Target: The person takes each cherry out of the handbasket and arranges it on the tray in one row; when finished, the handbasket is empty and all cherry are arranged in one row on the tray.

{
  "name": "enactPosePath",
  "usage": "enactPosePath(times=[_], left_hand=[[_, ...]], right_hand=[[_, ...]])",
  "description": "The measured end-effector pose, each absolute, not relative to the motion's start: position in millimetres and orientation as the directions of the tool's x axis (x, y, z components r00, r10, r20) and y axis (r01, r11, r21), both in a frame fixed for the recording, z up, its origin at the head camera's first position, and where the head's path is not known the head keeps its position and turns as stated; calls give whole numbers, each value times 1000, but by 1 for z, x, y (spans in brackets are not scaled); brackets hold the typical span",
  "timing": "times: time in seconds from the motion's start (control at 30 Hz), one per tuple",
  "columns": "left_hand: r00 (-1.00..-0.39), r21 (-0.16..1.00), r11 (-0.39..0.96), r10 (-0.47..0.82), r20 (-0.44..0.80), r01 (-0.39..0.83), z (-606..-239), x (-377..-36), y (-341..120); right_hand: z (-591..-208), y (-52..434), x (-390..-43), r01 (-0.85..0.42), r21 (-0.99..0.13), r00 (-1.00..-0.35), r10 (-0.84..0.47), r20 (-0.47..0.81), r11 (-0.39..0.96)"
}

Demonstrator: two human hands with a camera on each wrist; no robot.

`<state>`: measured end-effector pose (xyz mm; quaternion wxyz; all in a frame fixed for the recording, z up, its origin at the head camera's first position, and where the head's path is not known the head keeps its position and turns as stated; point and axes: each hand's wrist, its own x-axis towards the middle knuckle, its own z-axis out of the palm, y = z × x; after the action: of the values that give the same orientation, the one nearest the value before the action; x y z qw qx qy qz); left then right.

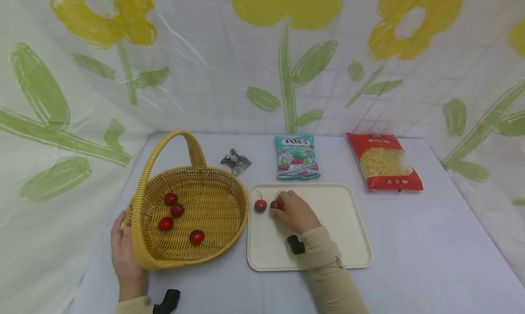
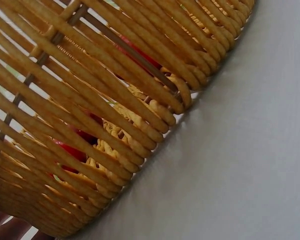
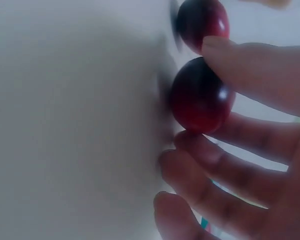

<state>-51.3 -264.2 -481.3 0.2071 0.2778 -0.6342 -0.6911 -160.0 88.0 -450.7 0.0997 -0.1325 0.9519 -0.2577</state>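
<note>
A: Head view: the right hand (image 1: 296,212) is pinching 1 cherry (image 1: 276,204) on the tray (image 1: 348,223); the left hand (image 1: 125,254) is bracing the basket (image 1: 213,179), fingers seemingly flat.

B: Left wrist: only basket weave is showing.

A: Right wrist: fingers (image 3: 250,65) are clamping it. Next, I'd judge, lifting cleanly.

Candy bag (image 1: 297,157) and red noodle packet (image 1: 383,162) lay at tabletop (image 1: 430,241) rear; small dark wrapper (image 1: 236,162) sat left of them, before a floral backdrop (image 1: 262,54).
</note>
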Motion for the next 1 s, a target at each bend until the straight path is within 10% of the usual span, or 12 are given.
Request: enactPosePath(times=[1.0], left_hand=[[-752,990,-66,-645,-136,-123,-477,-50,-261]], right_hand=[[-400,78,-150,-272,-467,-900,-394,-186,842]])
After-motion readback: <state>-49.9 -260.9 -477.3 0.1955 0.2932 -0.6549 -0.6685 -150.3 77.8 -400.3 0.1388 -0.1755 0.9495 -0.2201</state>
